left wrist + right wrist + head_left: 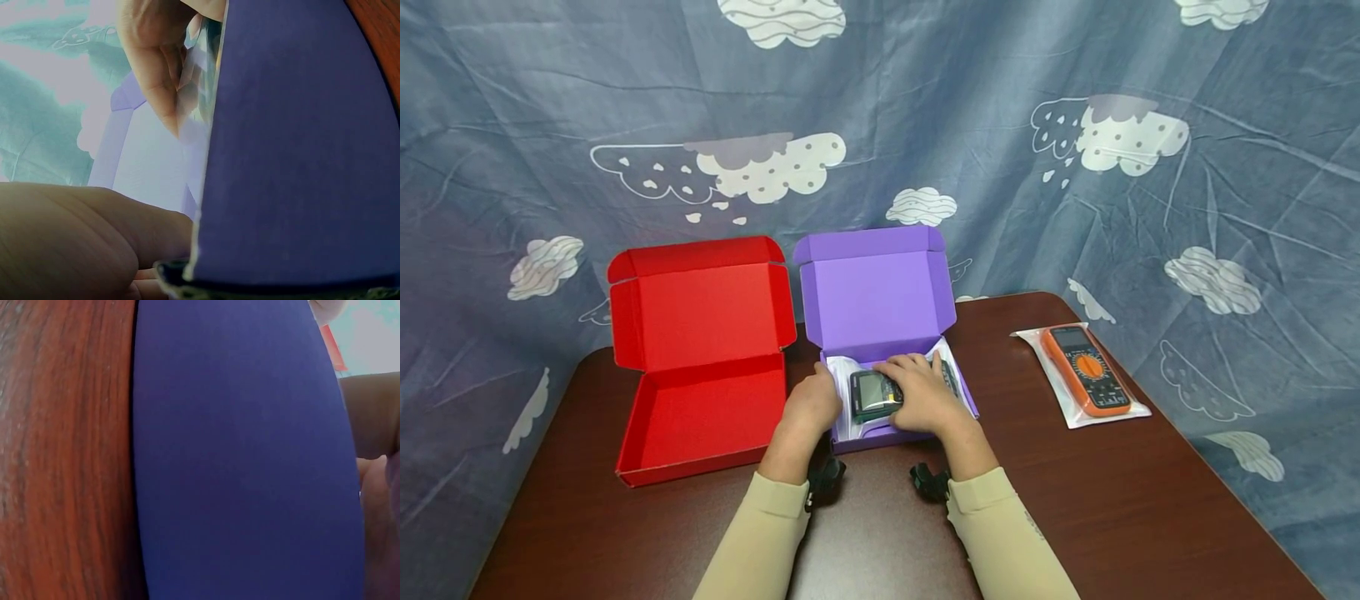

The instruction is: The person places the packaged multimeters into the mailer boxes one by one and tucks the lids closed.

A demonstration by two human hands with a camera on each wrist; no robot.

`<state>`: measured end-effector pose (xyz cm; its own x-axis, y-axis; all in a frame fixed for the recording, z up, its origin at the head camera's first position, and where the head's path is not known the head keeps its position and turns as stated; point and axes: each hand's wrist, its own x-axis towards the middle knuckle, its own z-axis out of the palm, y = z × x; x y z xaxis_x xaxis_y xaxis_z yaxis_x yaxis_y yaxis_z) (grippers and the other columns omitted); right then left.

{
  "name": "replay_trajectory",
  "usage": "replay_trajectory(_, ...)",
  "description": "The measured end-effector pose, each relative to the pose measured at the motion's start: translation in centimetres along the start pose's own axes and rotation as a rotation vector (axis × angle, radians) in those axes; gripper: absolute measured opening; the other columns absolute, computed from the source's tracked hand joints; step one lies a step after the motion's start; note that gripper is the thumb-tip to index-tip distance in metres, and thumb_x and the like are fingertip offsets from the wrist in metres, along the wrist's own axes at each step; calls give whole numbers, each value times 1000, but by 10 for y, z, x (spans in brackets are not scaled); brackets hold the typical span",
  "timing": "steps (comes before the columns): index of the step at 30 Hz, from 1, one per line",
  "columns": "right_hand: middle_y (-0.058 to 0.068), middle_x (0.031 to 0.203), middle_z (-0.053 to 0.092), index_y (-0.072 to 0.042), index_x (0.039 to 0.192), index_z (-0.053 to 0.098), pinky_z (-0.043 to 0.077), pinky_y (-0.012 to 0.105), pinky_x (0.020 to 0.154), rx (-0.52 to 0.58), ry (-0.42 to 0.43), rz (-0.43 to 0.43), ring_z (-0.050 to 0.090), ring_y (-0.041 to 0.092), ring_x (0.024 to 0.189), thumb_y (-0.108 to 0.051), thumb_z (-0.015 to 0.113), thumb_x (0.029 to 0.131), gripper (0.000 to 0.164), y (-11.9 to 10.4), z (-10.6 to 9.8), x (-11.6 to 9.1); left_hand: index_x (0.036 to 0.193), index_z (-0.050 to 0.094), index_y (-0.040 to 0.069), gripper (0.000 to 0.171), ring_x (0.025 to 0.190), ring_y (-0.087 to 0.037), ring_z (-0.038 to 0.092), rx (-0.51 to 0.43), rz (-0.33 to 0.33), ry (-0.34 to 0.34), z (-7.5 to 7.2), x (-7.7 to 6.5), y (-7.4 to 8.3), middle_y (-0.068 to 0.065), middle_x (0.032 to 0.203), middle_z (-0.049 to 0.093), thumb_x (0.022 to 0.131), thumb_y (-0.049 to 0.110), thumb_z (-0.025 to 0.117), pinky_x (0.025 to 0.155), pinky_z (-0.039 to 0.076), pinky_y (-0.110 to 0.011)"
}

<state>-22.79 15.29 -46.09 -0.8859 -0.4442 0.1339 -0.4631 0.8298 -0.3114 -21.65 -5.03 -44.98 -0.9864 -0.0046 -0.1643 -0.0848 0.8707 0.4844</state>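
A dark green multimeter [874, 395] with a grey screen lies in a plastic bag [846, 417] inside the open purple box [880, 300]. My right hand [922, 393] reaches over the meter from the right and grips it across its middle, hiding much of its face. At the box's left side, my left hand [812, 406] holds the wall with curled fingers; its fingertips are mostly hidden. In the left wrist view, the right hand [153, 59] touches the bag's shiny film behind the box's front wall [294, 150]. The right wrist view is largely filled by that wall [244, 450].
An open red box [707, 408] stands on the left with its lid raised. To the right, an orange multimeter [1088, 371] lies in a clear bag on the brown table [1030, 500]. A cloud-patterned curtain [970, 125] hangs behind the table.
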Motion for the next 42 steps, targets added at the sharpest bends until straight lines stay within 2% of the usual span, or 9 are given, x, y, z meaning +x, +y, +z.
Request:
replay_trajectory(14,7,142,58,-20,143,61,4,74,114,34,0,-13,44,35,135,-18,83,60,86,5,4,-1,152,31,-14,69,93,-39,68,47,30,32,1,-1,0,-29,109,68,95,12,60,88,56,-50)
replay_trajectory(31,7,142,58,-22,144,60,7,73,115,72,-16,-20,44,34,134,-21,80,61,85,11,7,-2,153,30,-14,72,91,-37,67,41,17,24,2,-1,0,-28,109,67,94,13,62,88,56,-50)
replay_trajectory(42,5,144,57,-24,142,61,4,72,116,97,-13,-48,43,32,136,-19,83,60,85,23,17,1,152,31,-15,69,91,-38,68,62,39,43,3,1,0,-29,107,68,95,13,59,88,56,-50)
